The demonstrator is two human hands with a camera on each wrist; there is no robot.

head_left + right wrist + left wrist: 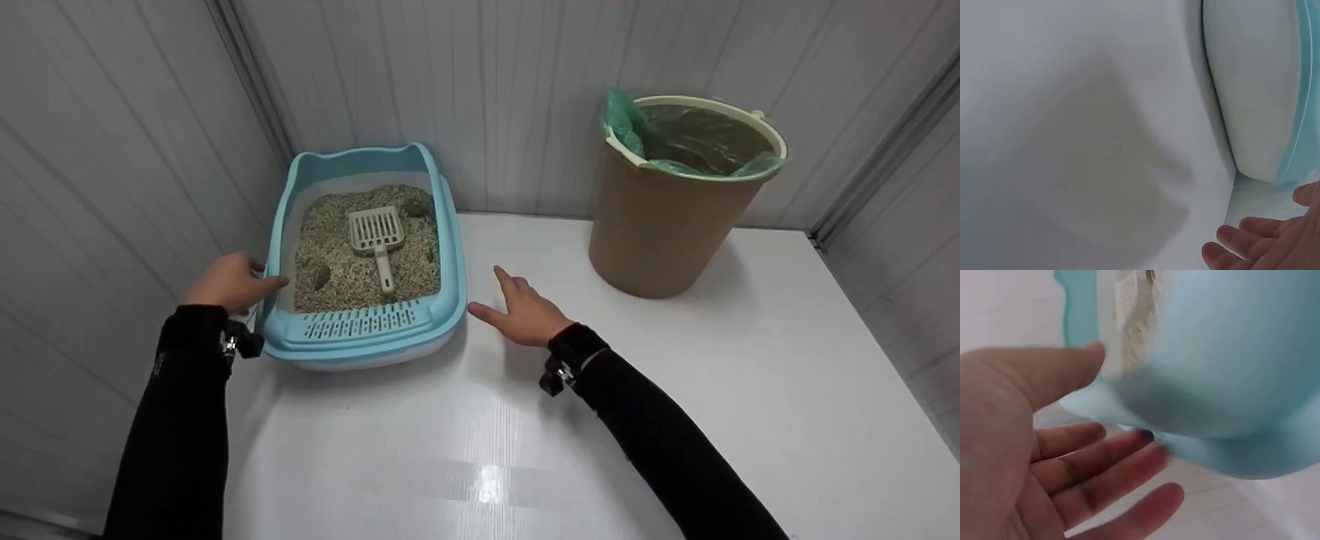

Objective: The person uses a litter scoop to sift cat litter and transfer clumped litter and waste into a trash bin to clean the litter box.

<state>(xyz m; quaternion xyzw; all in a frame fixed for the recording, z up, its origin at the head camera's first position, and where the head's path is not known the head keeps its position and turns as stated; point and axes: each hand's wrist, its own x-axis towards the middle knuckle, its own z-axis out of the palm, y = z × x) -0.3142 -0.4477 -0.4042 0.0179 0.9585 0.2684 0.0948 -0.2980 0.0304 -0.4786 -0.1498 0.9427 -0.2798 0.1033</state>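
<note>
Your left hand (pixel 229 281) is stretched forward near the left edge of the bench, its sleeve black to the wrist, where a small clip sits on a strap. Its fingers (pixel 1100 464) are straight and slightly spread, palm turned inward, thumb uppermost. Your right hand (pixel 523 311) lies further right, toward the middle of the bench, palm down and fingers (pixel 1241 239) extended and relaxed, thumb pointing left. That arm comes in from the bench's near right corner, also in a black sleeve with a wrist strap. Neither hand grips anything.
</note>
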